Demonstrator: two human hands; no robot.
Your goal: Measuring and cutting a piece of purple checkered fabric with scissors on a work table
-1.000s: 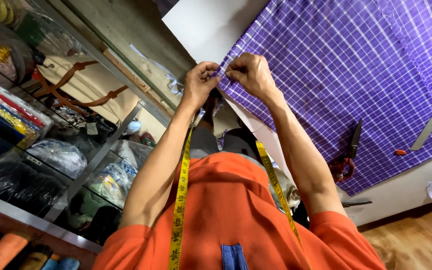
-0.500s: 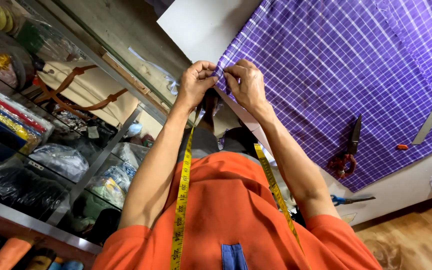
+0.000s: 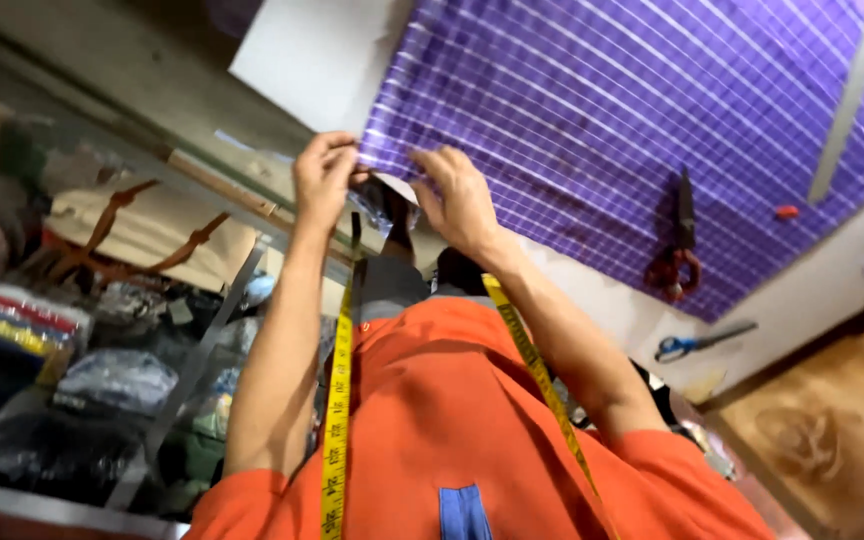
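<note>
A purple checked fabric (image 3: pixel 652 110) lies spread over a white table (image 3: pixel 317 65). My left hand (image 3: pixel 322 180) pinches the fabric's near corner at the table edge. A short way to the right, my right hand (image 3: pixel 457 200) grips the same edge, fingers curled over the cloth. A yellow measuring tape (image 3: pixel 337 400) hangs round my neck, over my orange shirt (image 3: pixel 452 420). What sits under the corner between my hands is hidden.
Dark scissors with red handles (image 3: pixel 677 250) lie on the fabric, with a small red piece (image 3: pixel 785 212) and a long grey ruler (image 3: pixel 852 95) beyond. Blue-handled scissors (image 3: pixel 697 342) rest on the table edge. Glass shelves of bagged cloth (image 3: pixel 72 370) stand at left.
My hands were pinched close together at the fabric corner. Now they sit slightly apart along the edge, the right hand shifted to the right.
</note>
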